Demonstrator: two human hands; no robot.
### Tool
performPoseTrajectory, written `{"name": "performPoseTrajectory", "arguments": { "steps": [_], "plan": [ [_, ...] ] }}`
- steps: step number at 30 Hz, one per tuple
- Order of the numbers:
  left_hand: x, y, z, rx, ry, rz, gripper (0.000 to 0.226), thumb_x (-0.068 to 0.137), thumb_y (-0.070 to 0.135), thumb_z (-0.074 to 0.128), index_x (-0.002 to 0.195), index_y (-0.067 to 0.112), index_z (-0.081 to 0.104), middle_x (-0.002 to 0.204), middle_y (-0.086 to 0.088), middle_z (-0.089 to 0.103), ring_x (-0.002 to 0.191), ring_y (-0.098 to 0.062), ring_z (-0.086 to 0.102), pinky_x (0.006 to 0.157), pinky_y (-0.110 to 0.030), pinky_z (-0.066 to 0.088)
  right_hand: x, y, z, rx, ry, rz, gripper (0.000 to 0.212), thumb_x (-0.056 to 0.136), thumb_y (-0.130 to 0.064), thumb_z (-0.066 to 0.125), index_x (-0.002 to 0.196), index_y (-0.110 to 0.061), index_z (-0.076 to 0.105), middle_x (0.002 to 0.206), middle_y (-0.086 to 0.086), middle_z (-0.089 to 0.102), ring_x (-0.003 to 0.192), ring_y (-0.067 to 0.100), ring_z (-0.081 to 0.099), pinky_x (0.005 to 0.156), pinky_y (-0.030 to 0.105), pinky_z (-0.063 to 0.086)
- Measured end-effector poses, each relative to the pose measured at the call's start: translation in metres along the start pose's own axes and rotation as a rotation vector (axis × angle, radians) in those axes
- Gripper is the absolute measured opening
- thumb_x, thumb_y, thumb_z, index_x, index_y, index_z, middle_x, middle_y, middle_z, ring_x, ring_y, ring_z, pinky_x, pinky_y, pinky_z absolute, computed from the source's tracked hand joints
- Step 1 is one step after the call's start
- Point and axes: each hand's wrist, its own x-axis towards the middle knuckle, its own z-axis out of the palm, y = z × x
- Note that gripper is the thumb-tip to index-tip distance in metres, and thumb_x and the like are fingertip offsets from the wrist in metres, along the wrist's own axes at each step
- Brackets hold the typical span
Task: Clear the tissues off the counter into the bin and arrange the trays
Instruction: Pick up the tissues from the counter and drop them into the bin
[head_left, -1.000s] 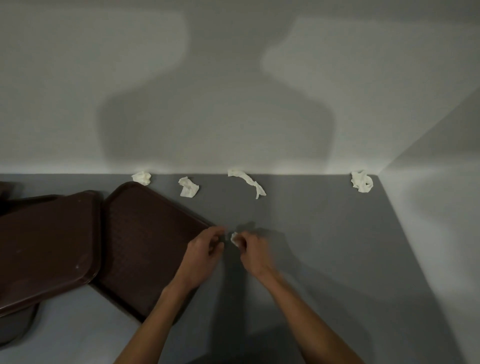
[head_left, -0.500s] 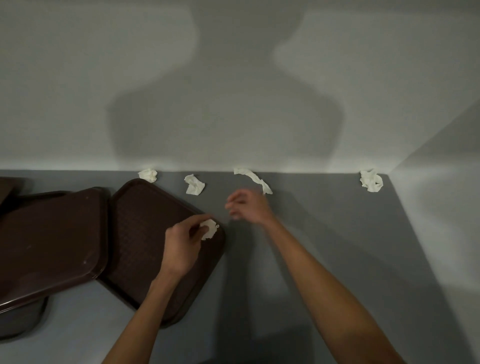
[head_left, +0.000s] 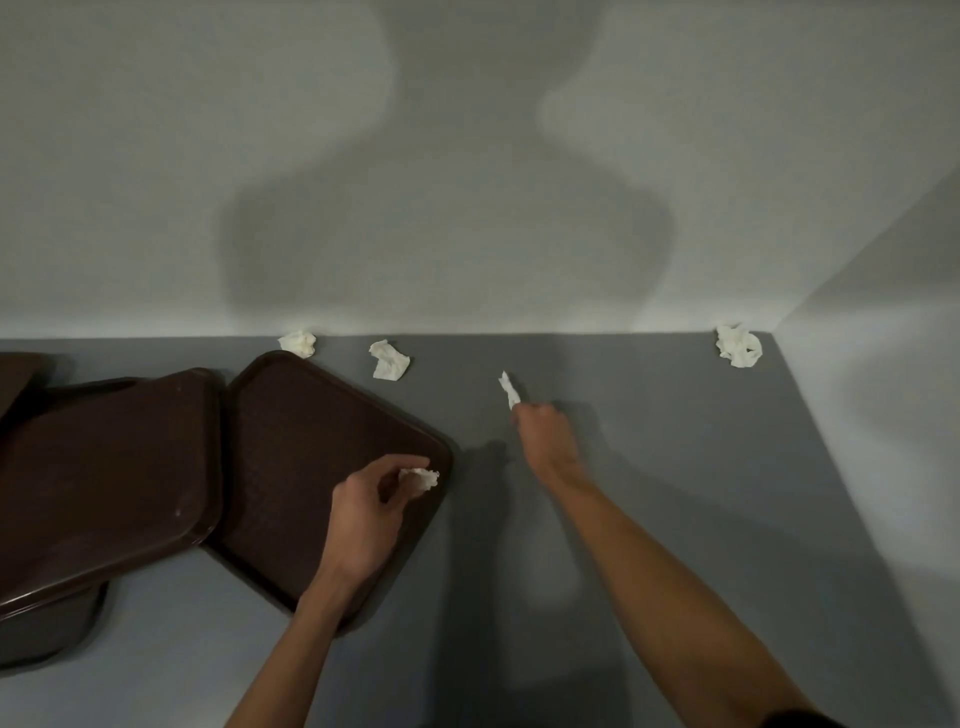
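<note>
My right hand (head_left: 543, 431) pinches a long twisted white tissue strip (head_left: 509, 388) above the grey surface (head_left: 675, 467); my left hand (head_left: 371, 499) grips a crumpled white tissue wad (head_left: 422, 477) over a dark brown plastic tray (head_left: 317, 457). Both look feather-light and soft, so any pinch should hold.

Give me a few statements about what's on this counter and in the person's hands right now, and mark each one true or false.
1. The left hand holds a crumpled tissue in its fingers. True.
2. The right hand is empty. False: it grips a twisted strip of tissue.
3. Three loose tissues lie along the back of the counter. True: one by the tray's corner, one beside it, one in the far right corner.
4. The brown trays are stacked neatly. False: they overlap askew.
5. A bin stands on the counter. False: no bin is in view.
</note>
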Motion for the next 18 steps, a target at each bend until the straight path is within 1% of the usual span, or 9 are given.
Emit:
{"name": "performPoseTrajectory", "arguments": {
  "steps": [2,4,6,9,11,13,14,16,18],
  "plan": [
    [-0.004,-0.001,0.009,0.04,-0.05,0.018,0.024,0.095,0.02,0.074,0.112,0.037,0.076,0.101,0.024,0.076,0.097,0.003,0.071,0.09,-0.026,0.057,-0.038,0.014,0.003,0.074,0.03,0.019,0.032,0.101,-0.017,0.057,0.131,-0.019,0.066,0.113,0.018,0.073,0.102,0.039,0.071,0.086,0.042,0.054],
    [-0.008,0.0,0.019,0.074,-0.087,0.036,0.028,0.092,0.02,0.077,0.113,0.038,0.076,0.103,0.025,0.075,0.098,0.003,0.07,0.09,-0.024,0.056,-0.074,0.032,0.002,0.226,0.007,0.08,0.022,0.094,-0.014,0.066,0.113,-0.02,0.076,0.097,0.013,0.078,0.09,0.027,0.075,0.071,0.035,0.051],
    [-0.015,0.005,0.031,0.057,-0.114,0.043,0.025,0.089,0.023,0.08,0.11,0.036,0.077,0.1,0.022,0.076,0.095,0.002,0.071,0.088,-0.024,0.057,-0.108,0.051,-0.001,0.331,-0.015,0.112,0.01,0.09,-0.011,0.073,0.089,-0.017,0.08,0.078,0.007,0.077,0.076,0.01,0.071,0.066,0.027,0.043],
    [-0.03,0.018,0.051,0.016,-0.161,0.066,0.019,0.088,0.023,0.082,0.106,0.028,0.079,0.096,0.019,0.078,0.092,0.003,0.073,0.087,-0.025,0.059,-0.163,0.073,-0.02,0.511,0.017,0.164,0.007,0.087,-0.016,0.082,0.084,-0.022,0.08,0.072,-0.012,0.074,0.064,-0.009,0.065,0.065,0.011,0.044],
    [-0.041,0.024,0.066,-0.008,-0.197,0.077,0.018,0.089,0.019,0.082,0.105,0.025,0.079,0.097,0.017,0.079,0.093,0.001,0.074,0.089,-0.028,0.059,-0.202,0.085,-0.031,0.605,0.053,0.208,0.01,0.088,-0.03,0.084,0.083,-0.027,0.077,0.076,-0.017,0.075,0.069,-0.01,0.068,0.067,0.011,0.049],
    [-0.056,0.029,0.08,-0.02,-0.235,0.079,0.018,0.09,0.014,0.08,0.106,0.022,0.079,0.097,0.017,0.079,0.095,0.0,0.075,0.091,-0.028,0.059,-0.241,0.097,-0.044,0.817,0.064,0.268,0.017,0.09,-0.034,0.084,0.079,-0.027,0.072,0.096,-0.018,0.079,0.082,-0.001,0.074,0.077,0.029,0.06],
    [-0.065,0.032,0.089,-0.029,-0.253,0.082,0.018,0.09,0.012,0.079,0.106,0.021,0.079,0.098,0.016,0.079,0.096,-0.001,0.075,0.091,-0.028,0.06,-0.262,0.103,-0.05,0.944,0.07,0.267,0.019,0.091,-0.029,0.083,0.077,-0.027,0.071,0.11,-0.018,0.078,0.095,0.003,0.076,0.082,0.035,0.061],
    [-0.085,0.039,0.106,-0.051,-0.288,0.079,0.018,0.091,0.009,0.077,0.107,0.018,0.079,0.098,0.013,0.08,0.096,-0.004,0.076,0.091,-0.032,0.06,-0.304,0.116,-0.064,1.157,0.086,0.265,0.024,0.094,-0.016,0.08,0.075,-0.027,0.07,0.131,-0.018,0.072,0.114,0.007,0.072,0.09,0.036,0.058],
    [-0.112,0.048,0.122,-0.073,-0.315,0.076,0.018,0.092,0.007,0.076,0.107,0.016,0.079,0.098,0.011,0.08,0.096,-0.005,0.076,0.09,-0.029,0.06,-0.347,0.131,-0.07,1.352,0.104,0.282,0.02,0.098,-0.005,0.071,0.081,-0.013,0.065,0.143,-0.012,0.067,0.128,0.013,0.067,0.098,0.043,0.057]
  ]
}}
